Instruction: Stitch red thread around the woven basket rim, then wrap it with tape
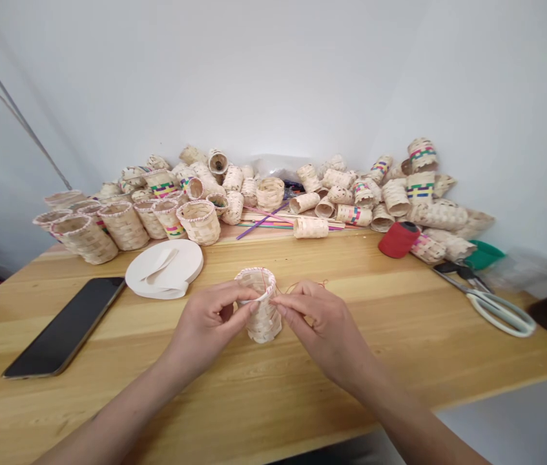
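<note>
A small woven basket of pale strips stands in front of me, its rim bound in white with red stitches. My left hand pinches that rim at the near left side, thumb outside and fingers at the edge. Close to the rim's right side, my right hand is closed in a pinch. Red thread runs from the rim and past the right fingers. Whether a needle is between those fingertips is too small to tell.
A roll of white tape and a black phone lie to the left. Right are a red thread spool and scissors. Several rimmed baskets and unrimmed ones line the wall, with coloured strips between.
</note>
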Motion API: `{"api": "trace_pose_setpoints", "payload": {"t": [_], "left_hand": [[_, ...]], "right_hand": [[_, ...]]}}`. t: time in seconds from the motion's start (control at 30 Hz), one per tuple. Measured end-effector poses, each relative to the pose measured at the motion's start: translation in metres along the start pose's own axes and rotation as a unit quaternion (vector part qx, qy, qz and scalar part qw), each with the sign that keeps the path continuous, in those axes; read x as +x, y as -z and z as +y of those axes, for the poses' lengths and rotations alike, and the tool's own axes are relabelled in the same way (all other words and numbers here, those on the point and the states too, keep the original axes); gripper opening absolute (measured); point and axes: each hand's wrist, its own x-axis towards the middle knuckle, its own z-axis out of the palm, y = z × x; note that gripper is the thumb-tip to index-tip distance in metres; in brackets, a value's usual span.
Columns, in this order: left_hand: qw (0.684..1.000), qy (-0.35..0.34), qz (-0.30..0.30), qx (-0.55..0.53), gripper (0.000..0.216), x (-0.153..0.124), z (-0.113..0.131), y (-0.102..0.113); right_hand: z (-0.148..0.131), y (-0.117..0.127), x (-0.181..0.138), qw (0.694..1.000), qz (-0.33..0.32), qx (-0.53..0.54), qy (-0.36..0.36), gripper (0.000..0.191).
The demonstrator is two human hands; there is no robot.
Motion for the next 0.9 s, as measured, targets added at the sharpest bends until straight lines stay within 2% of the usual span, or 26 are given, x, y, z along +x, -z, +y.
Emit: {"api": "trace_pose_setpoints", "payload": {"t": [0.27,0.33,0.4,0.5,0.6,0.7,0.9], "left_hand": [[1.000,-0.025,0.004,0.015,0.015,0.000,0.001,0.000],[0.998,-0.047,0.013,0.033,0.015,-0.001,0.001,-0.002],[0.991,-0.099,0.041,0.078,0.014,-0.003,0.001,-0.004],[0.950,-0.213,0.105,0.204,0.013,-0.009,0.000,-0.008],[0.903,-0.279,0.117,0.305,0.014,-0.014,-0.001,-0.011],[0.896,-0.282,0.112,0.323,0.012,-0.016,-0.001,-0.014],[0.918,-0.257,0.112,0.281,0.017,-0.016,0.002,-0.017]], "right_hand": [[-0.005,0.002,0.001,1.000,-0.005,-0.023,-0.008,0.021],[-0.005,0.002,0.000,1.000,-0.001,-0.027,-0.003,0.022],[-0.005,0.002,-0.002,1.000,0.006,-0.029,0.003,0.023],[-0.007,0.003,-0.005,1.000,0.011,-0.025,-0.005,0.023],[-0.008,0.002,-0.007,1.000,0.011,-0.017,-0.023,0.022],[-0.006,-0.002,-0.010,0.999,0.016,0.002,-0.042,0.022],[0.000,-0.011,-0.014,0.997,0.053,0.039,-0.045,0.018]]}}
